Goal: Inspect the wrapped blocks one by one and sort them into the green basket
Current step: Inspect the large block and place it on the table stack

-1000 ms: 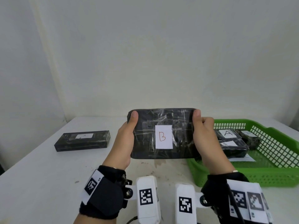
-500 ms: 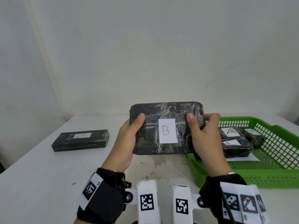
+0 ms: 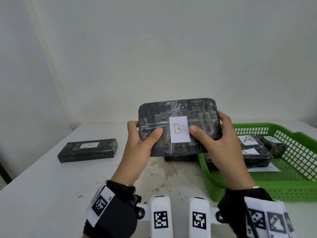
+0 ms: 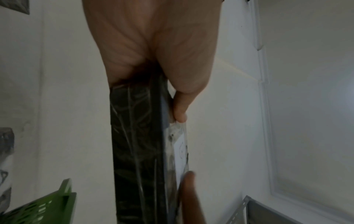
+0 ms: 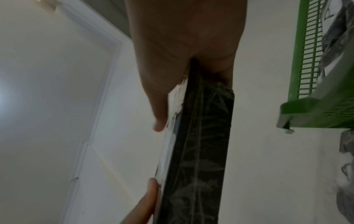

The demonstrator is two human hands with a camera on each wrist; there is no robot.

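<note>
A black plastic-wrapped block (image 3: 178, 117) with a white label marked B is held upright above the table, its labelled face toward me. My left hand (image 3: 137, 145) grips its left end, thumb on the front face and fingers behind. My right hand (image 3: 217, 143) grips its right end the same way. Both wrist views show the block edge-on (image 4: 138, 151) (image 5: 203, 151) between thumb and palm. The green basket (image 3: 291, 184) stands to the right and holds several wrapped blocks, one labelled A (image 3: 248, 140). Another block labelled A (image 3: 88, 150) lies on the table at left.
The white table (image 3: 42, 194) meets a plain white wall behind. A further dark block (image 3: 180, 158) lies on the table just below the held one, mostly hidden. A loose white paper (image 3: 264, 168) lies in the basket.
Both hands have raised the B block and tipped its face toward me. The thumbs have slid inward across the front, from the top corners to either side of the label.
</note>
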